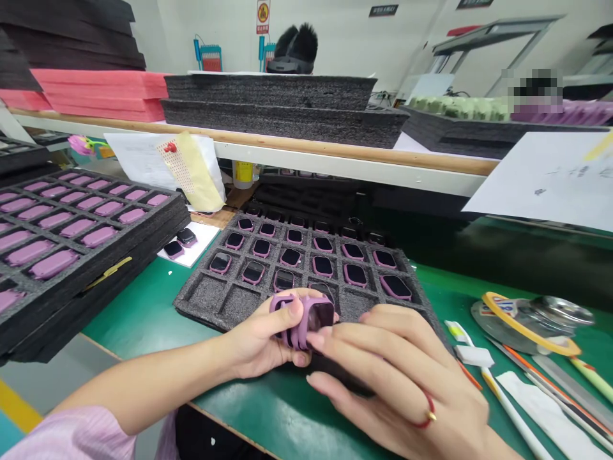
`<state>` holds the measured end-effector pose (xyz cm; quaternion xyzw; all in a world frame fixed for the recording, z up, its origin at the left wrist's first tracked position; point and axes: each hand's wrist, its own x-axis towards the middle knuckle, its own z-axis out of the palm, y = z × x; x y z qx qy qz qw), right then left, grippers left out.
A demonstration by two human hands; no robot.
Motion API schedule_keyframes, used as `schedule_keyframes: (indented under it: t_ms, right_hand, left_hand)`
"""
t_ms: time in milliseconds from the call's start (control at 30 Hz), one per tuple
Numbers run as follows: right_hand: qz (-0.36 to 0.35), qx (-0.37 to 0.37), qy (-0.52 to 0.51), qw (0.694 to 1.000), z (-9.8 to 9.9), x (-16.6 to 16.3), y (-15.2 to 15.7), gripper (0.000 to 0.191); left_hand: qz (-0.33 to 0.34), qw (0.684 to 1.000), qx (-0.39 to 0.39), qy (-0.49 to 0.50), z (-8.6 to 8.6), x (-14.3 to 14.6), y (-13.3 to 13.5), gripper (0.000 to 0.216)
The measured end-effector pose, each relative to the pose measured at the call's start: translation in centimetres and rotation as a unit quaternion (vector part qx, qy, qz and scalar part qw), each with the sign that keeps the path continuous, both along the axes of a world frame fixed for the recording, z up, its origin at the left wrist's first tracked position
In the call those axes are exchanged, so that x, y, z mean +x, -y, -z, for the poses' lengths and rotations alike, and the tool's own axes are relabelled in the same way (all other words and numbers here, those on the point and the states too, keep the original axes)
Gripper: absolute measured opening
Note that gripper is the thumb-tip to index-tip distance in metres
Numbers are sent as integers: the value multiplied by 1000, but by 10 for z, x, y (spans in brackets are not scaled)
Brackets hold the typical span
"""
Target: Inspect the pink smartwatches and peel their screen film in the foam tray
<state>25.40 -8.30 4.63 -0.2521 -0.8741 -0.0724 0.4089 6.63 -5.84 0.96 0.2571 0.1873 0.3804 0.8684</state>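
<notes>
My left hand (272, 332) is closed around several purple smartwatch cases (299, 332), stacked side by side. The front one faces right and shows a dark, glossy screen. My right hand (407, 370), a red ring on one finger, reaches in from the right. Its fingers are stretched and the thumb stands apart; the index fingertip touches or nearly touches the lower edge of the front case. Beneath both hands lies a black foam tray (204, 294), with purple watches (290, 257) screen-up in its compartments. My hands cover part of its near rows.
Left, stacked foam trays (119, 255) hold purple cases. Two watches (186, 236) lie on white paper. At right are a glass bottle with a metal lid (565, 313), a toothbrush (472, 345) and thin tools. A shelf (335, 167) crosses behind; beyond it a person's head (293, 48) shows.
</notes>
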Motion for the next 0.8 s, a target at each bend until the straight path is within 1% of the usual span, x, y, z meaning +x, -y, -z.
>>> schedule_keyframes:
  t_ms: [100, 167, 233, 300, 400, 467, 533, 633, 700, 800]
  right_hand:
    - [31, -100, -34, 994, 5, -7, -3, 51]
    - [22, -162, -65, 984, 7, -9, -3, 51]
    - [12, -185, -90, 979, 7, -8, -4, 47]
    - [8, -189, -102, 977, 6, -6, -7, 47]
    - [-1, -188, -105, 976, 5, -4, -10, 48]
    - [-6, -181, -100, 978, 5, -4, -10, 47]
    - [-13, -170, -88, 981, 4, -5, -10, 48]
    - [-15, -133, -48, 990, -2, -1, -12, 50]
    - [30, -112, -29, 993, -6, 9, -19, 46]
    - [148, -132, -37, 979, -2, 35, -37, 35]
  left_hand:
    - [-15, 1000, 15, -15, 1, 4, 2, 48]
    - [-25, 1000, 6, -18, 1, 6, 2, 46]
    - [-23, 1000, -16, -4, 0, 6, 2, 43]
    - [0, 1000, -25, 15, -1, 4, 1, 43]
    - [51, 998, -9, 27, -1, 1, 0, 54]
    - [70, 997, 0, 33, 0, 0, 0, 59]
    - [70, 997, 3, 32, 1, 0, 1, 57]
    - [46, 999, -6, 9, 0, 1, 3, 56]
    - [10, 999, -39, -17, -2, 3, 2, 52]
    - [-47, 992, -106, -57, -6, 3, -1, 36]
